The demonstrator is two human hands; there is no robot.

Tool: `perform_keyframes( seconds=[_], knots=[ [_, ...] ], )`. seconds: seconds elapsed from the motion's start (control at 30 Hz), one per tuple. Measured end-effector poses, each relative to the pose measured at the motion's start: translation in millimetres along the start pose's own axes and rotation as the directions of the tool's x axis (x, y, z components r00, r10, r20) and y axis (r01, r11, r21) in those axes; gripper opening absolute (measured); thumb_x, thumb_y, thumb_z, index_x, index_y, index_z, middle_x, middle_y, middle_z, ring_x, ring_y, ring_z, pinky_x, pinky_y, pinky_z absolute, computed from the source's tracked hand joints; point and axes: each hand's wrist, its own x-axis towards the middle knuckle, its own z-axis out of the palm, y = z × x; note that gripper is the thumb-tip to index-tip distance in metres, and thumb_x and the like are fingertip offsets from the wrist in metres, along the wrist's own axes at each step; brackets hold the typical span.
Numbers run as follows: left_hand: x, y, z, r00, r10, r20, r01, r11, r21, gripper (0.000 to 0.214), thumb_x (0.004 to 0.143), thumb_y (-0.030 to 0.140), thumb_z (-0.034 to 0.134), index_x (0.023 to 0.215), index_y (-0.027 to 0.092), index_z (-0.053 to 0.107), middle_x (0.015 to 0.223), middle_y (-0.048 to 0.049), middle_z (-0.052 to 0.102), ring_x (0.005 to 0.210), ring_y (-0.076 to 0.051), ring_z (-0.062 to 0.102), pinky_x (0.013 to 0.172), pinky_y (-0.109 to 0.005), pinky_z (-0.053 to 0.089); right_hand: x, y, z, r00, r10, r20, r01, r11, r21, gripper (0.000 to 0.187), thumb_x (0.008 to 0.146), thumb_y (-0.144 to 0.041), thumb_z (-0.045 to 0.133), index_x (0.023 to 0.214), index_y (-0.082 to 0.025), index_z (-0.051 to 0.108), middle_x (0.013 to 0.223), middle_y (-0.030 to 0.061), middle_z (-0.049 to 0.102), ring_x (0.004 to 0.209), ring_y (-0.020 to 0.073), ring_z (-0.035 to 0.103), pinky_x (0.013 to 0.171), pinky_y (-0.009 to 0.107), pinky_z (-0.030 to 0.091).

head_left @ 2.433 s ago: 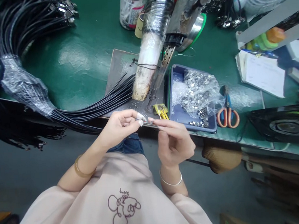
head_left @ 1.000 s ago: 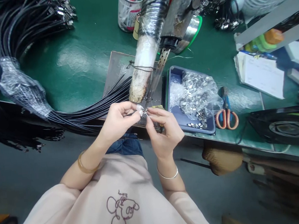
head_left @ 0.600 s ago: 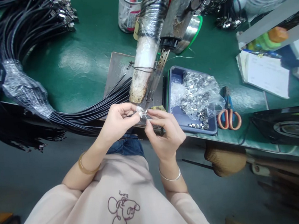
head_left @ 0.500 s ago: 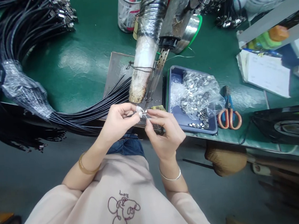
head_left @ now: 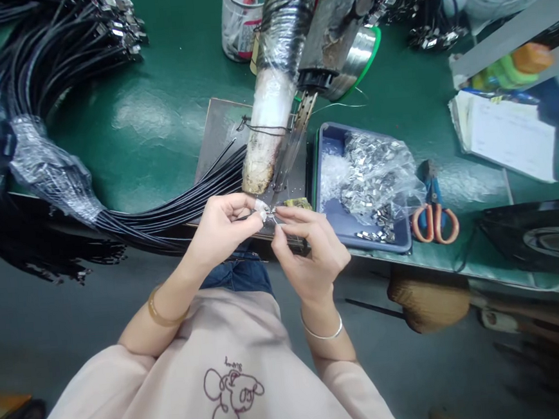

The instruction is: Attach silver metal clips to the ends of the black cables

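Note:
My left hand (head_left: 225, 226) pinches the end of a black cable, with white wrapping on its fingertips. Close against it, my right hand (head_left: 311, 242) has thumb and fingers drawn together around a small, thin piece too fine to name. A tiny metal connector (head_left: 270, 211) shows between the two hands. Behind the left hand runs a bundle of black cables (head_left: 177, 208), bound with clear film. Just above my fingers ends a wrapped white tube (head_left: 266, 126), beside a metal rod-like fixture (head_left: 304, 120).
To the right stands a blue tray (head_left: 329, 228) holding a plastic bag of metal connectors (head_left: 373, 163). Orange-handled pliers (head_left: 433, 213) lie beside it. A paper pad (head_left: 506, 133), a clear cup (head_left: 236, 25) and a wire spool (head_left: 358, 64) are farther back.
My hands stay nearly in place, the right one shifting very slightly to the right. The view has moved a little, so the surroundings sit slightly farther right.

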Motion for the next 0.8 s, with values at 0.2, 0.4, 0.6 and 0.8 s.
perform_keyframes(
  seconds=[0.2,0.4,0.6,0.8],
  knots=[
    [-2.8,-6.6,-0.9,0.999,0.038,0.000,-0.038,0.998,0.059,0.008,0.065,0.021,0.070,0.067,0.013,0.071,0.048,0.0079,0.039,0.048,-0.005,0.031,0.048,-0.021,0.023,-1.3,1.3,-0.3,1.000,0.023,-0.013,-0.023,1.000,0.015,0.020,0.086,-0.004,0.070,0.090,-0.022,0.064,0.097,0.0031,0.080,0.090,0.0156,0.077,0.083,0.029,0.063],
    [-4.6,-4.1,0.5,0.999,0.049,-0.023,-0.046,0.995,0.092,0.010,0.066,0.023,0.071,0.066,0.013,0.070,0.050,0.0054,0.043,0.050,-0.006,0.033,0.048,-0.021,0.026,1.2,2.1,0.9,1.000,0.020,-0.007,-0.020,1.000,-0.013,0.019,0.087,-0.005,0.071,0.092,-0.023,0.066,0.095,0.0026,0.079,0.088,0.0154,0.077,0.082,0.028,0.063],
    [-6.5,1.7,3.0,0.997,0.056,-0.047,-0.052,0.995,0.082,0.009,0.065,0.023,0.071,0.064,0.013,0.071,0.052,0.0040,0.047,0.052,-0.006,0.035,0.048,-0.020,0.027,4.2,-0.4,1.1,1.000,0.012,-0.018,-0.013,0.999,-0.031,0.019,0.088,-0.006,0.071,0.093,-0.024,0.069,0.096,0.0016,0.079,0.089,0.0160,0.077,0.081,0.029,0.064],
    [-5.5,1.8,1.6,0.998,0.031,-0.052,-0.026,0.996,0.084,0.010,0.064,0.023,0.070,0.065,0.013,0.072,0.050,0.0041,0.048,0.050,-0.006,0.036,0.048,-0.020,0.028,3.9,-1.7,-1.1,1.000,-0.007,-0.004,0.007,0.999,-0.036,0.019,0.087,-0.006,0.070,0.090,-0.024,0.063,0.097,0.0041,0.080,0.088,0.0163,0.078,0.080,0.030,0.065]
  ],
)
